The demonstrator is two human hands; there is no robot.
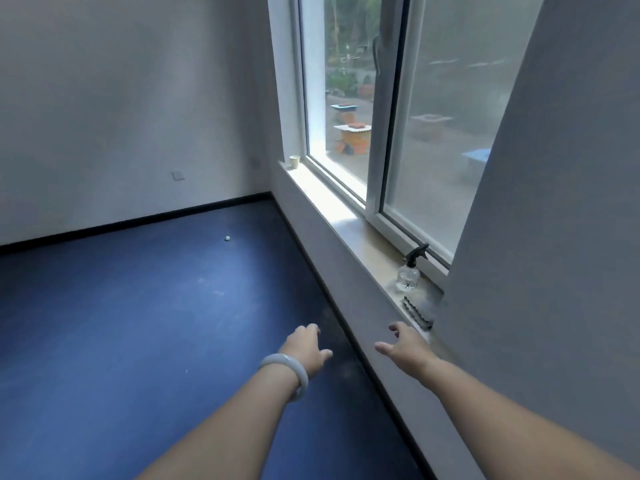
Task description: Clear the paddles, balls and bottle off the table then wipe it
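Observation:
A clear spray bottle (408, 273) with a black trigger top stands on the window sill (332, 206) at the right. Just in front of it lies a grey cloth with a zigzag edge (417, 311). My right hand (405, 344) reaches out below the sill edge, fingers spread and holding nothing, a short way from the cloth. My left hand (306, 348), with a pale bangle on the wrist, is stretched over the blue floor, fingers loosely curled and empty. A white ball (227, 238) lies on the floor near the far wall.
A small paper cup (294, 161) stands at the sill's far end. The sliding window (349, 133) is partly open. White walls meet in the far corner above the blue floor (138, 306). A grey wall section (554, 237) rises at the right.

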